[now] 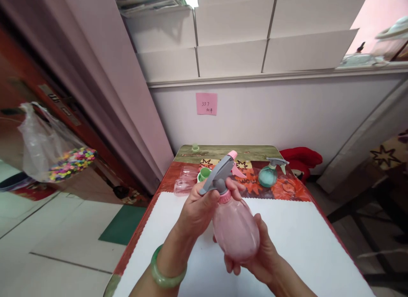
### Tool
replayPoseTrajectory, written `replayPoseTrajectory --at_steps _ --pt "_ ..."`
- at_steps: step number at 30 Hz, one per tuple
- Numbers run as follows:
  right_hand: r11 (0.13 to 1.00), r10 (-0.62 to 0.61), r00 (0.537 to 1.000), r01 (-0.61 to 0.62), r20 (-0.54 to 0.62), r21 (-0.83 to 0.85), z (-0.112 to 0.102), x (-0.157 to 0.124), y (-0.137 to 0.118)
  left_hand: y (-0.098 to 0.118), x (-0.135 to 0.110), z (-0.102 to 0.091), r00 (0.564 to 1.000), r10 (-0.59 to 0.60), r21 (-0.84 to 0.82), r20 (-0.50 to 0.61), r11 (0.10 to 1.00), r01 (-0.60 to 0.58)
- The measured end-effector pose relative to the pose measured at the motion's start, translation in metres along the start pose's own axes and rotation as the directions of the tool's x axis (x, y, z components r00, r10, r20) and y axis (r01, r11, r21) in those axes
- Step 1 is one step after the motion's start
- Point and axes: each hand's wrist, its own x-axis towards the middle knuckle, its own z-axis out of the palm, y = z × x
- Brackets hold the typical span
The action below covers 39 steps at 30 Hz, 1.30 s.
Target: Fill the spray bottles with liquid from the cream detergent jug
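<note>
A pink spray bottle (235,229) with a grey trigger head (218,174) and pink nozzle tip is held up over the table. My right hand (255,254) cups the bottle's round body from below, fingers wrapped round it. My left hand (202,205), with a green bangle on the wrist, is closed on the grey head and pink collar at the bottle's neck.
A white mat (302,237) covers the near part of the table. Behind stand a teal spray bottle (268,174), a green cup (204,173), a clear pink bottle body (185,184) and a small green cap (195,147). Left hangs a plastic bag of coloured beads (66,161).
</note>
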Motion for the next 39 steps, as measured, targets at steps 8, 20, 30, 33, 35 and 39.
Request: replayPoseTrajectory --at_steps 8,20,30,33,35,39 --pt "0.956 -0.268 0.952 0.244 -0.146 -0.163 0.023 0.000 0.012 -0.005 -0.005 0.005 0.993 0.062 -0.056 -0.104 0.996 -0.068" --pt "0.683 -0.688 0.671 0.471 -0.276 -0.559 0.021 -0.003 0.022 -0.006 -0.018 0.017 0.973 0.061 0.136 -0.222 0.990 -0.031" --pt "0.977 0.201 0.980 -0.200 0.000 0.077 0.010 -0.007 -0.007 -0.008 -0.009 0.018 0.973 0.002 -0.028 -0.230 1.000 -0.009" --pt "0.972 0.197 0.980 -0.199 0.025 0.124 0.006 -0.007 -0.004 -0.008 -0.009 0.016 0.971 -0.088 -0.056 -0.221 0.995 0.077" --pt "0.997 0.012 0.995 -0.003 -0.100 0.082 0.010 -0.008 0.002 -0.007 -0.008 0.018 0.967 -0.087 -0.065 -0.238 0.995 0.074" --pt "0.869 -0.476 0.839 0.401 -0.264 -0.291 0.017 -0.008 0.012 -0.003 -0.003 0.028 0.942 -0.011 -0.031 -0.335 1.000 0.001"
